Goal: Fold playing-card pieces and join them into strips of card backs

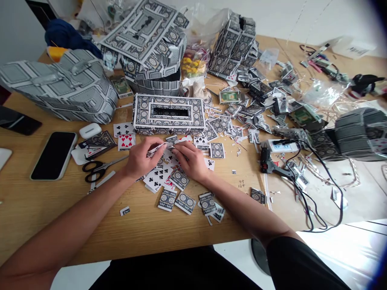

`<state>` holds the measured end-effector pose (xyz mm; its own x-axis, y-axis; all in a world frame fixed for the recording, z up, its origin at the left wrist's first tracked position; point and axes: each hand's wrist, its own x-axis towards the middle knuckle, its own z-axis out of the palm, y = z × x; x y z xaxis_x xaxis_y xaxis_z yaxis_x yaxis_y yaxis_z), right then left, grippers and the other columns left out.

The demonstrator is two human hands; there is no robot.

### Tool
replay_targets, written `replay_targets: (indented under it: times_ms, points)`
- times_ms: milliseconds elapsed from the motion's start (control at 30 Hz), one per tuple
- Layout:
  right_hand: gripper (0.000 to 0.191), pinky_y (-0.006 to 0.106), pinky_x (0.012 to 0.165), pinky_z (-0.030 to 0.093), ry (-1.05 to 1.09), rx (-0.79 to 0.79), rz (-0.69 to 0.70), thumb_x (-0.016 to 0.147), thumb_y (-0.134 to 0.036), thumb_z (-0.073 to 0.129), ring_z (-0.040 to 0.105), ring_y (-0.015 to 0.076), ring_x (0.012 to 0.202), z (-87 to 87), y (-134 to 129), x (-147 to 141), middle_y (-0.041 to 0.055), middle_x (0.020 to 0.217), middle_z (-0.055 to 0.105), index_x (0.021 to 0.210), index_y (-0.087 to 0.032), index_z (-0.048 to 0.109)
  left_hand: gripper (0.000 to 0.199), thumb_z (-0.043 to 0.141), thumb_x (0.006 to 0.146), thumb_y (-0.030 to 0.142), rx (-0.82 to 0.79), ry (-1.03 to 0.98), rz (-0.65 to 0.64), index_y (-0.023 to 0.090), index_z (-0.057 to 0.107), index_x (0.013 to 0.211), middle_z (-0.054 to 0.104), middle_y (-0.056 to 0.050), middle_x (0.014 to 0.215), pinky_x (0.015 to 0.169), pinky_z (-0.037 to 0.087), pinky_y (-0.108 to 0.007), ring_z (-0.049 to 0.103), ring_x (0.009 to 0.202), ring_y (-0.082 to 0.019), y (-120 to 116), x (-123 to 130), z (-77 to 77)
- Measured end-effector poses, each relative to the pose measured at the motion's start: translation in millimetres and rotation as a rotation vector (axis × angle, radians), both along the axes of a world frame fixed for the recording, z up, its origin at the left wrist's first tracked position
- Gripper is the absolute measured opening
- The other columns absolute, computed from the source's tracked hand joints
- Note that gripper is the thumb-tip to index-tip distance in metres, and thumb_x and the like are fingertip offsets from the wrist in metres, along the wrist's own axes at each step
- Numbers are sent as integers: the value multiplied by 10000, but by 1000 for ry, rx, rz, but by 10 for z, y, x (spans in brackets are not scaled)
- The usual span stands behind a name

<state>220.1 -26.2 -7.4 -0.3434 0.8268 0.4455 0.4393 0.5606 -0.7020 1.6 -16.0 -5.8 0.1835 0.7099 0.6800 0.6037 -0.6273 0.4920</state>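
My left hand and my right hand meet above the wooden table. Between them, my left fingers pinch a narrow strip of playing card, and my right fingertips press against its far end. Beneath my hands lies a loose spread of cut playing cards, including a club card and several patterned grey backs. Just beyond my fingers stands a tissue-box-shaped model made of patterned card backs, with a rectangular slot in its top.
Black-handled scissors lie left of my hands, near a black smartphone and a white earbud case. Large card-built models rise at the back. Card scraps, a hot glue gun and black cables crowd the right.
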Motion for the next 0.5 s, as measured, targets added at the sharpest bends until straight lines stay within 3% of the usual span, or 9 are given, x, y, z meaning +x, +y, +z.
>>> replay_targets:
  times_ms: [200,500]
  points:
    - [230,420,904,602,7,22,3,1085,-272,544,710,231,1004,-24,-3,-15,105,1111,752,1140,-215,760,199,750,955,216,10,-36,-52,219,640,1121,810,-14,968,686,619,-248,749,722,-128,-5,15,19]
    - [213,428,912,602,8,25,17,1084,-267,543,707,234,1023,-44,0,-17,104,1128,745,1152,-225,740,179,727,980,240,20,1,-54,222,634,1131,821,-30,1000,695,638,-258,775,767,-142,-12,14,15]
